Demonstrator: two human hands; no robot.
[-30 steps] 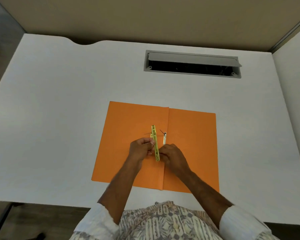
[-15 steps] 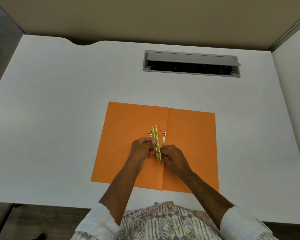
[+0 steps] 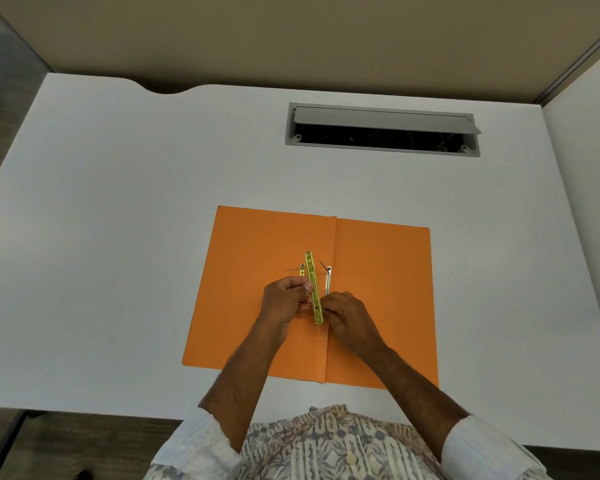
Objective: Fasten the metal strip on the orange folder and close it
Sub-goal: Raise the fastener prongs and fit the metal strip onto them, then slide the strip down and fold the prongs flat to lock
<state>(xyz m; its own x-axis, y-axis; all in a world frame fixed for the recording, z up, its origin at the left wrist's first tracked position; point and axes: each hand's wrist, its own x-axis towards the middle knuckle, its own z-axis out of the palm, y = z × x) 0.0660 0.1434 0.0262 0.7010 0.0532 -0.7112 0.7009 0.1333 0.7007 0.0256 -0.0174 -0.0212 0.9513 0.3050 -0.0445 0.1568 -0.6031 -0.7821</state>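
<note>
An orange folder (image 3: 378, 289) lies open and flat on the white desk, its spine fold running towards me. Over the fold I hold a long gold metal strip (image 3: 313, 282), pointing away from me. My left hand (image 3: 284, 301) pinches it from the left at mid-length, and my right hand (image 3: 347, 315) grips its near end from the right. Two thin metal prongs stand up on either side of the strip: a gold prong (image 3: 302, 269) on the left and a silver prong (image 3: 328, 280) on the right. The base of the prongs is hidden by my fingers.
A grey cable tray opening (image 3: 383, 129) with a raised flap is set into the desk at the back right. The white desk (image 3: 118, 237) ends in a front edge close to my body. A beige partition wall stands behind it.
The strip and both hands have stayed over the fold, shifting only slightly. The grip is the same.
</note>
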